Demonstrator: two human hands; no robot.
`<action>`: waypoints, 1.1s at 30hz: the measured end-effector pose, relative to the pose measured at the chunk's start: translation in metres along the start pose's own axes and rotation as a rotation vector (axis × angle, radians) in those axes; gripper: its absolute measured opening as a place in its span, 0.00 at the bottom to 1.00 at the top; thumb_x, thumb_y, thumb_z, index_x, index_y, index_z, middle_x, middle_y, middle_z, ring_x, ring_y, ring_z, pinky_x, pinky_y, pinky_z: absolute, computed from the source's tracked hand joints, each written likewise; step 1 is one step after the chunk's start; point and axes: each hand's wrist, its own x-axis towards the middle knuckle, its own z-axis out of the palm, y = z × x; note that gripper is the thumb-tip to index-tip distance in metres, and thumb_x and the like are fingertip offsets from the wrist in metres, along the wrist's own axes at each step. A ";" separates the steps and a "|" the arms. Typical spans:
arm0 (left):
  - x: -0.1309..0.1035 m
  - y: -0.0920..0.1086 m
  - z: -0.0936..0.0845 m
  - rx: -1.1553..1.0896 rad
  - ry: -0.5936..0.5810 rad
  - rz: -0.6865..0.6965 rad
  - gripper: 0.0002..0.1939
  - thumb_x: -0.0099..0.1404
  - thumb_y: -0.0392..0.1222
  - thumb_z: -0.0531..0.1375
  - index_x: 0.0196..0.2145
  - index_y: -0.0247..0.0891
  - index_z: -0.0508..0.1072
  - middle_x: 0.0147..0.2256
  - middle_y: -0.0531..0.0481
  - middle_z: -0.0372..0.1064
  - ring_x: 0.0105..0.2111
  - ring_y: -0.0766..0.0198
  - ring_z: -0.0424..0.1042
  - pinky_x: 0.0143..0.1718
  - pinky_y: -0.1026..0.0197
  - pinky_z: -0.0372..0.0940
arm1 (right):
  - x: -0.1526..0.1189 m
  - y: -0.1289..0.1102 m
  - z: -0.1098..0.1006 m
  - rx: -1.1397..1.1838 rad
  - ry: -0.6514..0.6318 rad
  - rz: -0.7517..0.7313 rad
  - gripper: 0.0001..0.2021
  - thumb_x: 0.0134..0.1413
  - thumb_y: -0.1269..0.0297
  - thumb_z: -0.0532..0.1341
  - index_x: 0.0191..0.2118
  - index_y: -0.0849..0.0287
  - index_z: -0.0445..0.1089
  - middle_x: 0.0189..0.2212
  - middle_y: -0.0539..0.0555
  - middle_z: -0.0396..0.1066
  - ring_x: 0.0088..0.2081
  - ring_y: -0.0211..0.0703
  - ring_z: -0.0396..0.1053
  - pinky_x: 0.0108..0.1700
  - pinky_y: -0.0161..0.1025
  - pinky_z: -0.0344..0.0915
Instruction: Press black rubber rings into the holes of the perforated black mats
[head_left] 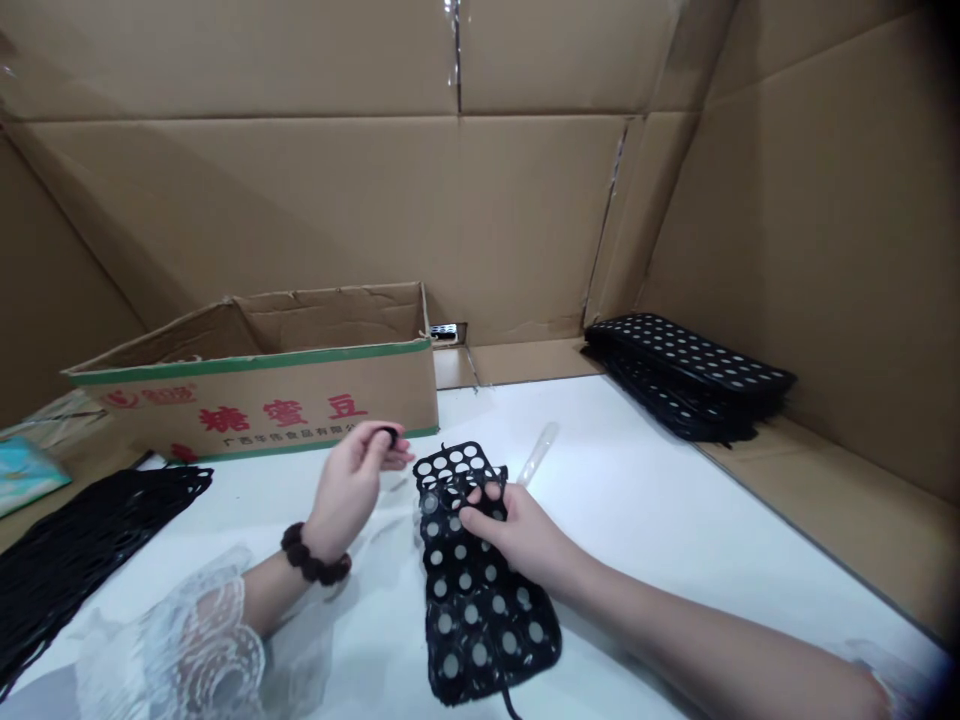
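On the white table lies a black flexible sheet with rows of round pale spots. Its far end is a thinner black strip with open round holes. My right hand is closed on the sheet's upper right edge, thumb on top. Left of the sheet, my left hand is raised with thumb and fingers pinched together. A small black piece shows between those fingers; its kind is unclear. A thin black cord trails from the sheet's near end.
A cardboard box with red lettering stands behind my left hand. Spotted black sheets are stacked at right, and black sheets lie at left. A clear plastic strip lies beyond my right hand. Cardboard walls surround the table.
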 end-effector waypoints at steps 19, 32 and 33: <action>-0.023 0.004 0.007 0.140 -0.538 0.081 0.20 0.64 0.44 0.47 0.54 0.42 0.59 0.53 0.48 0.59 0.53 0.59 0.57 0.54 0.55 0.53 | -0.003 -0.004 -0.003 0.157 -0.013 -0.089 0.09 0.49 0.59 0.56 0.31 0.60 0.65 0.31 0.51 0.68 0.35 0.40 0.66 0.41 0.38 0.59; -0.024 -0.013 0.003 0.467 -0.569 0.487 0.20 0.65 0.35 0.43 0.54 0.40 0.56 0.46 0.44 0.63 0.46 0.62 0.63 0.48 0.58 0.59 | -0.009 -0.009 0.000 0.235 -0.067 -0.030 0.07 0.48 0.60 0.57 0.30 0.59 0.65 0.28 0.49 0.67 0.33 0.39 0.65 0.40 0.38 0.59; -0.025 -0.012 0.004 0.465 -0.555 0.486 0.19 0.65 0.35 0.43 0.53 0.40 0.57 0.45 0.44 0.63 0.45 0.62 0.63 0.47 0.59 0.59 | -0.009 -0.009 0.000 0.236 -0.054 -0.026 0.07 0.48 0.60 0.57 0.30 0.59 0.65 0.28 0.49 0.67 0.34 0.39 0.65 0.40 0.38 0.59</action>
